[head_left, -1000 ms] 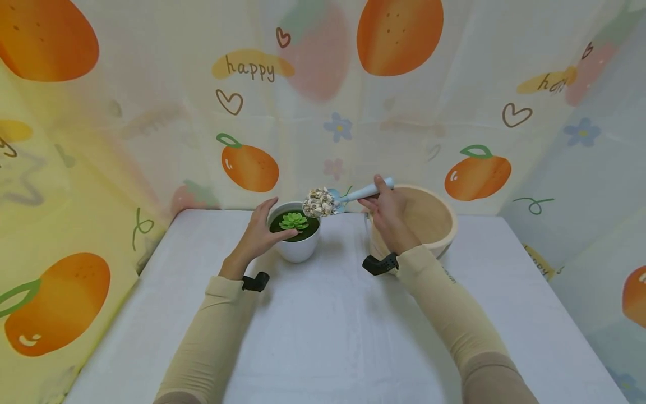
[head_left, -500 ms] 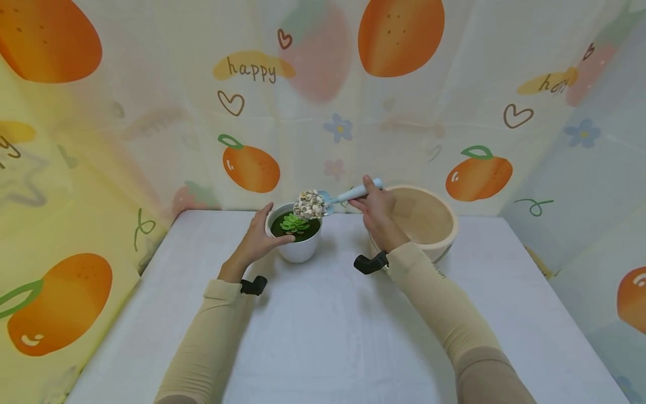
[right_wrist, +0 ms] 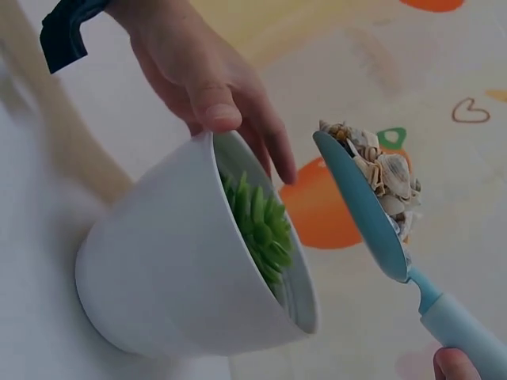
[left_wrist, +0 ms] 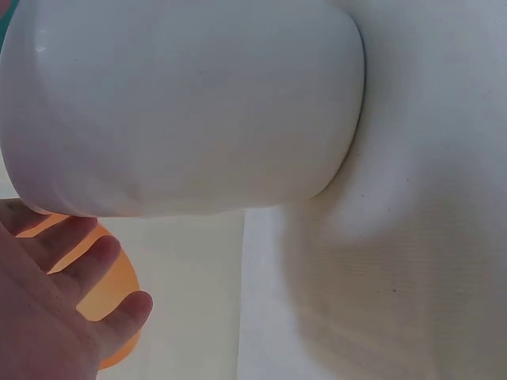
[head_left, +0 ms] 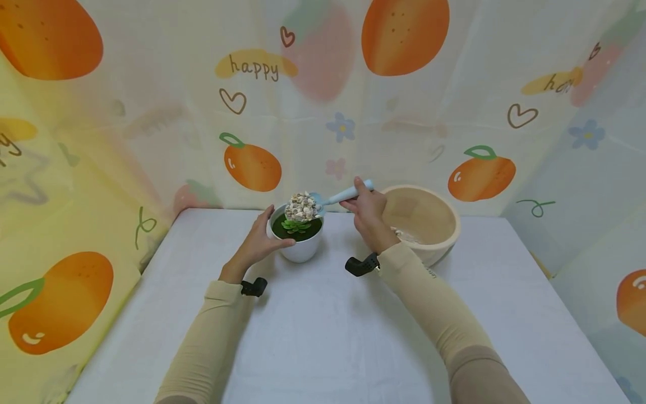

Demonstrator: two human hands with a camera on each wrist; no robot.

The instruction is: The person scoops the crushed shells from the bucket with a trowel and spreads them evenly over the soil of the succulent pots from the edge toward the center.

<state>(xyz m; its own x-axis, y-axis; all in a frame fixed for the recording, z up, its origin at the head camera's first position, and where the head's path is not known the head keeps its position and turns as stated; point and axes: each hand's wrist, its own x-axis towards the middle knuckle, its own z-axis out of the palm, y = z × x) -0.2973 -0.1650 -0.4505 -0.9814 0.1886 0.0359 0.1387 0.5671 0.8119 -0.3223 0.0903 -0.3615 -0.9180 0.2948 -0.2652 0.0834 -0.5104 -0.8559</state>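
My right hand [head_left: 370,216] grips the handle of a light-blue trowel [head_left: 348,194]. Its scoop carries a heap of small shells and pebbles [right_wrist: 388,174], held above the white flowerpot [head_left: 301,251]. A green succulent [right_wrist: 261,226] grows in dark soil inside the pot, partly covered by the heap in the head view. With my left hand [head_left: 257,244] I hold the pot's rim from the left, thumb in front and fingers toward the back. In the left wrist view the pot wall hides part of those fingers.
A round wooden-looking tub [head_left: 451,238] stands right of my right hand, with some shells [head_left: 404,235] visible at its bottom. A white cloth [head_left: 313,336] covers the table. Fruit-printed curtains [head_left: 303,140] rise behind it and at the sides.
My right hand has carried the loaded trowel left, from beside the pot's rim to over the succulent. My left hand has closed in on the rim; the pot stands nearly where it was.
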